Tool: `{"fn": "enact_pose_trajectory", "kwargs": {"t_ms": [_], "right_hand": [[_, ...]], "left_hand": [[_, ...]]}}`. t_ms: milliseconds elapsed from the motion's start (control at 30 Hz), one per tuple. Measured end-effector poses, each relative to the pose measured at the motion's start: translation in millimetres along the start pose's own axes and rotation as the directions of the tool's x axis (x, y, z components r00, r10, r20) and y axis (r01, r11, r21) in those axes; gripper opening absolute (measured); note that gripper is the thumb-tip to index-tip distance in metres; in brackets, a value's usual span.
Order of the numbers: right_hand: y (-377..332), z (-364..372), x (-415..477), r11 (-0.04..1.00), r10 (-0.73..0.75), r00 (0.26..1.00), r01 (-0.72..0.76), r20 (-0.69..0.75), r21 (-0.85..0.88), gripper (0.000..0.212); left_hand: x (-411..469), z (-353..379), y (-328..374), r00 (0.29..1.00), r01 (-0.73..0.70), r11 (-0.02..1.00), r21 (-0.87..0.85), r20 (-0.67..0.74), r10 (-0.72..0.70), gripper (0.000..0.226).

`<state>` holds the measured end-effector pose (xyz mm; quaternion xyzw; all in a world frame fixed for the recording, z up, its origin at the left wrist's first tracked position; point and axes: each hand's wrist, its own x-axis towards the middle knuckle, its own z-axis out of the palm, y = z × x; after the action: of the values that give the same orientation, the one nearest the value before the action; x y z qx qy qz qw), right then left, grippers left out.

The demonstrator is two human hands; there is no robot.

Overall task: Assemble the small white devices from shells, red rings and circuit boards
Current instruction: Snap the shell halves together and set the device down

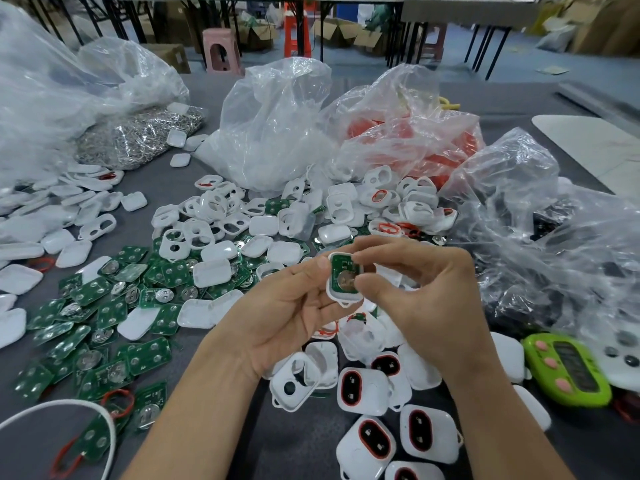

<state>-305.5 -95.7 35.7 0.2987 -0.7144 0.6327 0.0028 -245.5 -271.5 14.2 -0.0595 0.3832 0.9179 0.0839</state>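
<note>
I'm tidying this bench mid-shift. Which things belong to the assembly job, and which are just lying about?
Job:
shell with a board in it, held by left hand and right hand
loose boards
empty shells
bag of red rings
finished devices

Lying about:
green timer
pink stool
white cable

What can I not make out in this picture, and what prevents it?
Head view only.
- Inside of held shell: covered by circuit board.
- Green timer display: blurred.
- Dark contents of right bag: veiled by crinkled plastic.
- White cable: cut off by lower-left edge.
</note>
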Motion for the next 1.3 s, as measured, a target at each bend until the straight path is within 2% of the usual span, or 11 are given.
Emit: {"fn": "enact_pose_trajectory", "kwargs": {"t_ms": [67,133,300,467,767,867,967,1033,1100,1233,1300], "right_hand": [[2,-5,2,0.99,0.034,0.998,-0.027,-0.049,0.142,0.02],[3,-8,3,0.986,0.045,0.995,-0.029,-0.093,0.166,0.02],[-1,-1,0,1.0,0.021,0.997,-0.02,-0.068,0.011,0.019],[-8,6,-4,0.963,-0.063,0.997,0.048,-0.047,-0.265,0.022],[-10,7,-4,0.923,-0.105,0.994,0.086,-0.03,-0.375,0.018],[-8,6,-4,0.957,-0.07,0.995,0.048,-0.066,-0.286,0.021],[-4,0,0,0.995,0.057,0.969,-0.076,-0.241,-0.07,0.024],[4,-9,4,0.969,0.105,0.921,-0.18,-0.376,-0.169,0.024],[11,-16,6,0.879,0.121,0.914,-0.28,-0.388,-0.386,0.026],[18,-11,5,0.764,0.216,0.959,-0.282,-0.182,-0.581,0.037],[17,-2,5,0.701,0.27,0.957,-0.27,-0.104,-0.661,0.042]], "left_hand": [[-1,1,2,1.0,0.003,1.0,-0.026,0.016,-0.002,0.041],[-1,1,3,1.0,-0.001,1.0,-0.029,0.012,0.002,0.042],[0,1,3,1.0,-0.01,0.999,-0.043,0.003,0.01,0.044],[-2,1,3,0.999,-0.03,1.0,0.004,0.024,0.03,0.045],[-2,1,3,0.998,-0.029,1.0,-0.003,0.062,0.029,0.043],[-1,2,2,0.999,-0.03,1.0,-0.007,0.038,0.03,0.043],[0,1,3,1.0,-0.028,0.999,-0.021,0.002,0.028,0.044],[0,0,4,1.0,-0.031,0.999,-0.032,-0.002,0.03,0.042],[0,-2,5,0.999,-0.034,0.999,-0.026,-0.016,0.034,0.041],[2,-8,8,0.998,-0.062,0.997,-0.043,-0.027,0.061,0.041],[3,-11,8,0.997,-0.072,0.997,-0.04,-0.03,0.071,0.045]]}}
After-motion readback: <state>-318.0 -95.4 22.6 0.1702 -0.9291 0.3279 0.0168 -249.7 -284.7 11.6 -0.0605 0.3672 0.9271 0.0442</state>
